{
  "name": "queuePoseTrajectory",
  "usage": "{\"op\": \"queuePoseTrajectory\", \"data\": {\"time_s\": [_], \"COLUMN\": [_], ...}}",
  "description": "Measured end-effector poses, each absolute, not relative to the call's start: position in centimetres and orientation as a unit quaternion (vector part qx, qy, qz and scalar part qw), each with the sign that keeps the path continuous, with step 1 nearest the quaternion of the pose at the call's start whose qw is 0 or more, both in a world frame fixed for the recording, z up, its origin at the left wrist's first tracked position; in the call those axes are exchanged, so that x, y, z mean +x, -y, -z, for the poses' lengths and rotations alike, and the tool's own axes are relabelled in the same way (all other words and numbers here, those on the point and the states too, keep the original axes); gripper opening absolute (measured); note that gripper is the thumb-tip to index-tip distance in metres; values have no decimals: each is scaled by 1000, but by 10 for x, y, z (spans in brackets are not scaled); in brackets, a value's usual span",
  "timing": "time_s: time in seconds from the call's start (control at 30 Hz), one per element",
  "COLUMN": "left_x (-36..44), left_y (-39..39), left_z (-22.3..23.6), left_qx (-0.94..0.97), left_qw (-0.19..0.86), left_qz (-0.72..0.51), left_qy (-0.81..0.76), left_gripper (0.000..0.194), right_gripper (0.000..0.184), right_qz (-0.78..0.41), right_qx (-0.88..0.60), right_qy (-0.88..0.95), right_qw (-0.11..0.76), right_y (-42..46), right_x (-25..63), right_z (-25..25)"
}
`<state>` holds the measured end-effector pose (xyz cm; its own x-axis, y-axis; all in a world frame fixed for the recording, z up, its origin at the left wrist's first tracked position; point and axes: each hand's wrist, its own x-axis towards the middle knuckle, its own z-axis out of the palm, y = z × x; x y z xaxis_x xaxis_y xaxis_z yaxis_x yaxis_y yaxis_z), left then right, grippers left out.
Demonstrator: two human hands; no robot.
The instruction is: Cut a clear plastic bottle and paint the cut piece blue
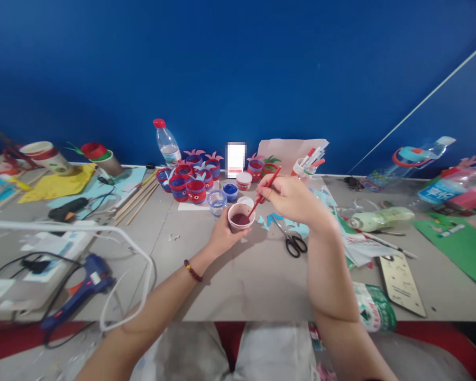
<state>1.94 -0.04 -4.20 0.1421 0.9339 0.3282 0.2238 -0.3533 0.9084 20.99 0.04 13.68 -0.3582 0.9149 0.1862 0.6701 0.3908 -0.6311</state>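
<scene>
My left hand (221,235) is wrapped round a paper cup (238,226) with dark red liquid inside, held tilted a little toward me. In my right hand (280,191) is a thin red paintbrush (270,182), its lower end down in the cup; its tip is hidden there. Just behind stand a jar of blue paint (230,193), a clear plastic cup (217,203) and a jar with a pink-white lid (244,181). Several red and blue painted paper rings (195,191) with leaf-shaped tops are grouped behind my left hand.
Black-handled scissors (295,245) and blue paper scraps (299,228) lie under my right forearm. A blue glue gun (83,288), white cable and power strip (59,254) crowd the left. Bottles, a metal plate (401,283) and green paper (458,248) are at right.
</scene>
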Motion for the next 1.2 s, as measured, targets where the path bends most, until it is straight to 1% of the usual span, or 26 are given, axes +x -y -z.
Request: {"op": "queuePoseTrajectory", "data": {"time_s": [0.1,0.33,0.53,0.73,0.83,0.97,1.2], "left_x": [20,21,22,20,20,21,22], "left_y": [1,0,0,-2,-1,0,0], "left_z": [41,40,41,45,45,39,40], "left_qx": [665,659,653,658,660,658,651], "left_qw": [358,373,390,378,375,384,389], "left_qz": [-488,-486,-489,-489,-481,-480,-488], "left_qy": [-438,-436,-428,-431,-439,-435,-433], "left_gripper": [65,67,66,68,70,67,68], "right_gripper": [24,26,26,27,29,29,27], "right_qz": [-235,-253,-225,-222,-211,-226,-231], "right_qx": [-499,-495,-510,-485,-490,-486,-499], "right_qy": [795,806,805,820,821,824,813], "right_qw": [254,201,204,207,203,183,190], "right_y": [-1,4,11,23,26,23,10], "right_x": [208,201,197,199,199,197,195], "right_z": [-136,-136,-142,-151,-150,-146,-141]}}
